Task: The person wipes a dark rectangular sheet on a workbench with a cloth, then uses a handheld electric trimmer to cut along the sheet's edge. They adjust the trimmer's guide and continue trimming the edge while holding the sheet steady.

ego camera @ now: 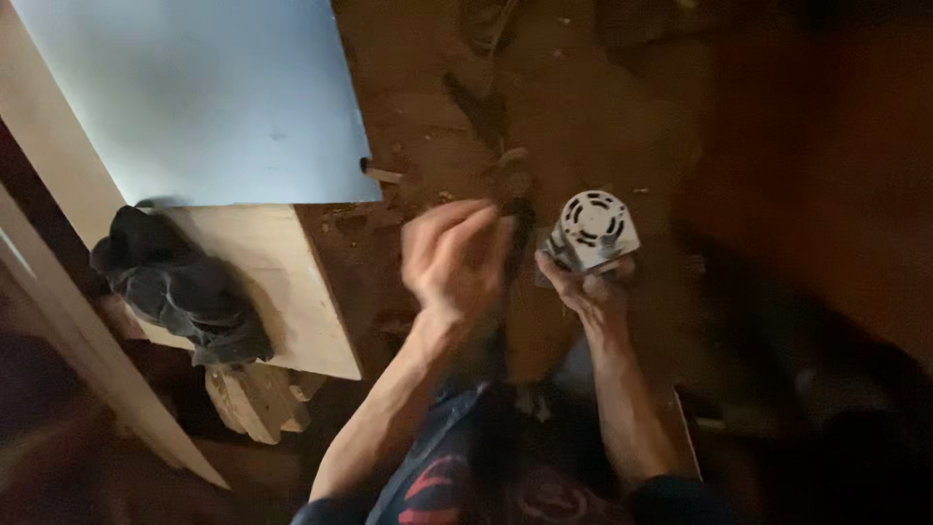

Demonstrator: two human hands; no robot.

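The right hand is raised palm-up, its fingers wrapped around the underside of a small grey motor whose vented round end faces the camera. The left hand hovers just beside it, fingers loosely curled and blurred (whether they grip anything I cannot tell). A dark cord between the hands is hard to make out.

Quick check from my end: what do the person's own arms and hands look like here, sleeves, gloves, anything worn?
Both hands are bare, no gloves: left hand, motion-blurred, and right hand. Both forearms are uncovered. No watch, ring or band can be made out in the blur. Dark clothing with red markings shows at the bottom edge.
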